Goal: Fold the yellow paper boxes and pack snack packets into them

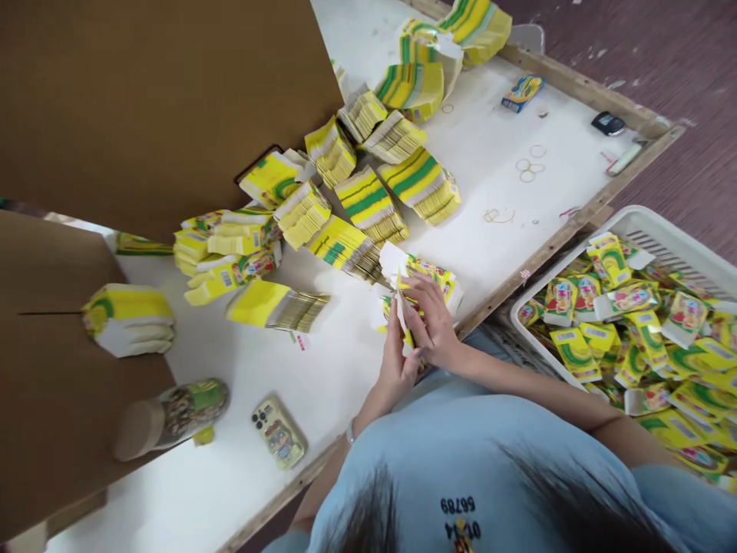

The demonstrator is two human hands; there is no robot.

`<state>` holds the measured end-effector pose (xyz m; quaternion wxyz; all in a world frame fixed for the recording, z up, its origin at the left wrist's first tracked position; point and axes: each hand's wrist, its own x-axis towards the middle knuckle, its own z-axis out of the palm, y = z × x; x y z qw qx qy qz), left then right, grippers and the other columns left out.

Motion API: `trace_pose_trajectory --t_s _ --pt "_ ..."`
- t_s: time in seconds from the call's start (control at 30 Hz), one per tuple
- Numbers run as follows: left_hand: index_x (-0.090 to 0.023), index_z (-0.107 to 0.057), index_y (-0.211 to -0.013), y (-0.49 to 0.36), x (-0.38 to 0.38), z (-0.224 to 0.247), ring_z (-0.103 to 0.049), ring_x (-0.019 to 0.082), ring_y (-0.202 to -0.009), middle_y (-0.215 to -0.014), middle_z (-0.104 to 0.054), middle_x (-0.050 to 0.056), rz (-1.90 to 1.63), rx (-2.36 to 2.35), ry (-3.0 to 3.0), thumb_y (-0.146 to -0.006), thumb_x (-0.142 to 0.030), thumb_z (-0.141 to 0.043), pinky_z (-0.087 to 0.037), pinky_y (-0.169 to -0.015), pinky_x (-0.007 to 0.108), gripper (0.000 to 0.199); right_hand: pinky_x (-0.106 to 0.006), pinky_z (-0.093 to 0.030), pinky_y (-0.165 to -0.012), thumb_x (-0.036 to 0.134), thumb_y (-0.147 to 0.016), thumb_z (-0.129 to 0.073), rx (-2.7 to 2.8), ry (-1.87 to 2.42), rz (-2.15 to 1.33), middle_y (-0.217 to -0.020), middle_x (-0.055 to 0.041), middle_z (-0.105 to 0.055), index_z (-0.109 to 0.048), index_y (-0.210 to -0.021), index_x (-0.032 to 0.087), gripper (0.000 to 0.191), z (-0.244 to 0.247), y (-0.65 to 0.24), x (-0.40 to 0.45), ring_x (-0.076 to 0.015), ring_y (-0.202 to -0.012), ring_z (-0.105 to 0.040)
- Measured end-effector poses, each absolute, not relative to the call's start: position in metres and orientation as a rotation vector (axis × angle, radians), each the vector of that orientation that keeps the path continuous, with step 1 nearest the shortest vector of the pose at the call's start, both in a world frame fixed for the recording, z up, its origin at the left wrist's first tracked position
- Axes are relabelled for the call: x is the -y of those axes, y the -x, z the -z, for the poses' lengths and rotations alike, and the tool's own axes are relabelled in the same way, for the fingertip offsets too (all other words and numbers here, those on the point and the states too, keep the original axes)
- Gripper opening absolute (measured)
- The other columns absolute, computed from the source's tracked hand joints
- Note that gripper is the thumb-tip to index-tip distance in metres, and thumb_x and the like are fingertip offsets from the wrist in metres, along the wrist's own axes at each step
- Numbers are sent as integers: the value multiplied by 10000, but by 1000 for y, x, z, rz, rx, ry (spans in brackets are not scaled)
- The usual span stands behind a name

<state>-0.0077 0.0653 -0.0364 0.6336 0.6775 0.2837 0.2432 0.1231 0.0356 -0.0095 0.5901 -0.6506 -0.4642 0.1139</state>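
Note:
Near the table's front edge, my left hand (394,361) and my right hand (431,319) meet around a small yellow-and-white carton (401,307). Its thin white flap edge shows between the fingers, which hide much of the rest. Fingers of both hands are closed on it. Just past my right hand lie more yellow printed cartons (441,278) with white flaps standing up. A row of flat, stacked carton blanks (345,247) reaches almost to my hands from the left.
Stacks of carton blanks (371,203) cover the middle of the white table (357,392). Brown cardboard boxes (161,107) stand at the left. A phone (279,432) and a jar (178,415) lie nearer. On the right, a white basket (521,326) holds many formed cartons.

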Motion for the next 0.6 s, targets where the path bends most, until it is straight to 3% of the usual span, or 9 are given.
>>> trace_pose_trajectory --t_s 0.07,0.17,0.27,0.33,0.37,0.43,0.5,0.6 --pt "-209 -476 -1510 6 -71 32 -532 335 -1412 -1475 -588 180 -603 -747 -1565 -969 -630 -510 -390 -1221 442 685 -490 -460 -1128 359 -1063 -383 994 1490 -500 -1148 -95 -709 -619 -1152 239 279 11 -125 -35 -258 -1198 -640" --pt "-197 -621 -1332 6 -76 24 -658 292 -1229 -1284 -707 149 -604 -889 -1522 -979 -610 -520 -514 -1072 393 553 -351 -582 -843 459 -1039 -479 760 1434 -808 -895 -31 -708 -582 -1161 249 264 12 -128 -31 -196 -835 -695" --pt "-200 -681 -1119 7 -73 24 -711 218 -895 -1015 -764 87 -515 -950 -1463 -978 -591 -545 -574 -819 325 438 -254 -532 -625 519 -983 -592 576 1414 -885 -756 31 -642 -516 -1204 256 352 15 -129 -21 -136 -628 -625" --pt "-223 -665 -1143 8 -66 29 -704 202 -835 -983 -759 72 -498 -941 -1413 -979 -563 -563 -568 -758 312 391 -226 -502 -575 520 -956 -640 521 1401 -868 -713 57 -616 -487 -1227 266 402 18 -129 -12 -120 -586 -608" --pt "-250 -622 -1254 8 -63 32 -713 209 -867 -1026 -756 76 -520 -919 -1379 -981 -550 -568 -572 -760 316 410 -227 -507 -581 510 -938 -672 513 1398 -839 -711 60 -619 -492 -1224 267 416 20 -130 -8 -120 -590 -614" --pt "-328 -393 -1504 9 -57 36 -724 217 -918 -1103 -742 83 -587 -844 -1316 -986 -523 -573 -580 -755 324 582 -257 -550 -647 482 -895 -736 536 1418 -752 -775 26 -670 -555 -1175 258 402 23 -133 2 -136 -653 -654" --pt "-367 -232 -1573 13 -56 37 -712 188 -798 -1007 -740 56 -571 -745 -1297 -993 -482 -580 -559 -671 289 686 -296 -580 -716 469 -878 -757 618 1452 -706 -892 -33 -729 -651 -1083 238 327 25 -137 11 -161 -733 -688" --pt "-323 -417 -1461 19 -63 30 -609 129 -597 -782 -683 -6 -400 -635 -1317 -990 -432 -606 -483 -568 228 520 -285 -574 -668 447 -964 -649 800 1458 -800 -890 -53 -757 -727 -981 218 242 24 -144 21 -165 -726 -693"
